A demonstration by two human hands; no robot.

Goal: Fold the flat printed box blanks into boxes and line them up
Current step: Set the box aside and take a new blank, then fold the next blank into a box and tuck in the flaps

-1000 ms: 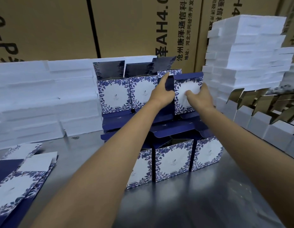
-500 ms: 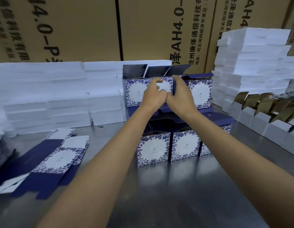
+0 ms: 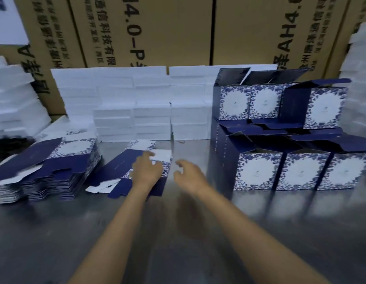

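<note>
- Steel-grey, the counter (image 3: 198, 232) carries everything; its bare middle appears to serve as the folding space, with flat stock to the left of the frame and finished work to the right.
- The left hand (image 3: 146, 171) rests on the loose box blank (image 3: 124, 171) lying flat left of centre, fingers spread and lightly bent over its white panel, holding nothing yet; I judge it is about to lift this blank for folding.
- The right hand (image 3: 188, 175) hovers just right of that blank, fingers apart and loosely curled, empty, likely coming in to take the other edge.
- A taller stack of blanks (image 3: 45, 171) waits at the left edge, close enough to feed the next pieces.
- Folded boxes (image 3: 301, 171), navy with a blue floral border round a white panel, stand in a row at right centre, faces forward and sides touching; a second tier of boxes (image 3: 270, 103) sits on their open flaps, lids left up, probably for filling later.
- White foam slabs (image 3: 133, 103) are piled behind, against brown shipping cartons (image 3: 157, 27).
- The cartons bear "AH4.0-P" and Chinese characters, turned sideways; the small mark on each box panel is too fine to read.
</note>
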